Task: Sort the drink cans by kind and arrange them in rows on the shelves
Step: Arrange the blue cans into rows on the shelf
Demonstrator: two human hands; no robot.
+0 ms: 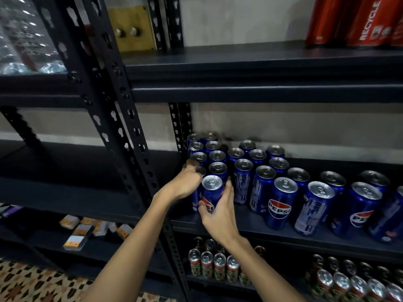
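Several blue Pepsi cans (281, 203) stand in rows on the middle shelf (283, 236) of a dark metal rack. My right hand (218, 216) grips one blue Pepsi can (211, 190) at the front left of the group, upright on the shelf. My left hand (185, 184) curls around another blue can just to its left, mostly hidden behind the hand. Red-and-green cans (220, 265) stand in rows on the shelf below. Red cans (357, 20) stand on the top shelf at the right.
A perforated upright post (122, 118) runs just left of my left hand. The neighbouring rack at the left holds small orange-and-white boxes (80, 229) on a low shelf. The top shelf (218, 57) is bare left of the red cans. Patterned floor tiles (32, 284) show below.
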